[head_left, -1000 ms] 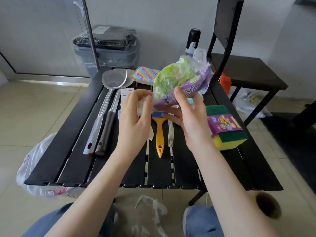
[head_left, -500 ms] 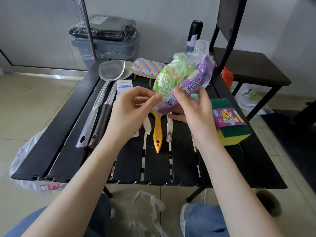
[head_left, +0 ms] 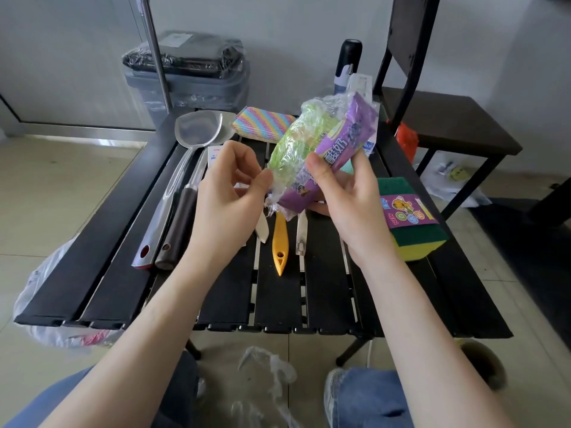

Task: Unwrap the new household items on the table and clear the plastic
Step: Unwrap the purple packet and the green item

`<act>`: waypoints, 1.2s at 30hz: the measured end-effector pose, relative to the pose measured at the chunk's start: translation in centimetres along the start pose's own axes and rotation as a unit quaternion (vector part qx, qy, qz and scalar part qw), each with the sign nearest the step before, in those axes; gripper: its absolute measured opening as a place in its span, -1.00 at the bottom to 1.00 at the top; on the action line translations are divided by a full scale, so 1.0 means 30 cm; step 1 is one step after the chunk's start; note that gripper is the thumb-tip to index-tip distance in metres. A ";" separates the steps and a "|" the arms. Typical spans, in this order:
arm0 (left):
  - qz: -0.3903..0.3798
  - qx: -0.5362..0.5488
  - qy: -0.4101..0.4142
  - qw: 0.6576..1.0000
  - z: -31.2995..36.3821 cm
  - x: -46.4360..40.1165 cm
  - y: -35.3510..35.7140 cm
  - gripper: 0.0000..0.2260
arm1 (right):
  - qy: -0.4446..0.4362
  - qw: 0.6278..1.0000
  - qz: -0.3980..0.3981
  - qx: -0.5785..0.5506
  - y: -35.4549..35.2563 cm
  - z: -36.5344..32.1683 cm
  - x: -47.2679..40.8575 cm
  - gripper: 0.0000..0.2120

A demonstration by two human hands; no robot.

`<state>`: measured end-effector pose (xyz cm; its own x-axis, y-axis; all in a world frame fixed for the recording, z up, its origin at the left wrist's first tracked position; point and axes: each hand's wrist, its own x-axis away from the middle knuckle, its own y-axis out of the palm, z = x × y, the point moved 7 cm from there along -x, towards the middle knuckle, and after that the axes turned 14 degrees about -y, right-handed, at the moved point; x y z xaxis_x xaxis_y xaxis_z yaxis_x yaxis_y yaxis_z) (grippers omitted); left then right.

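At the lower left edge of the frame a crumpled white plastic bag (head_left: 46, 291) lies on the floor beside the black slatted table (head_left: 92, 257). On the table's left part, two long-handled metal spatulas (head_left: 173, 193) lie side by side. At centre, the left hand (head_left: 228, 196) pinches the clear plastic wrap at the lower end of a green-and-purple wrapped scrubber pack (head_left: 318, 149), held above the table. The right hand (head_left: 349, 199) grips the pack from the right, thumb on its purple label. Below it a yellow plastic tool (head_left: 280, 242) lies on the slats. At right sits a green-and-yellow sponge pack (head_left: 408, 223).
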<state>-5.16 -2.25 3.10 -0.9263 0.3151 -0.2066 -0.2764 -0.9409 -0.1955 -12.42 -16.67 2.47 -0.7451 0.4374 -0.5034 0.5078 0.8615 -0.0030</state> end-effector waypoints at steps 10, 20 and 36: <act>-0.060 0.114 -0.050 0.990 -0.007 -0.003 0.013 -0.80 | 0.048 0.996 0.028 -0.067 -0.016 -0.004 0.000 -0.72; -0.113 0.141 -0.047 0.982 0.023 0.011 0.034 -0.90 | 0.043 0.996 0.076 -0.029 -0.048 -0.028 -0.011 -0.85; -0.061 -0.035 0.054 0.996 0.036 0.010 -0.007 -0.84 | 0.170 0.964 0.143 -0.149 -0.098 0.016 -0.007 -0.75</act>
<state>-5.68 -2.10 4.11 -0.8536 0.4408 -0.2776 -0.3623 -0.8853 -0.2917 -13.56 -19.40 2.16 -0.7176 0.6833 -0.1344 0.6045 0.7071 0.3669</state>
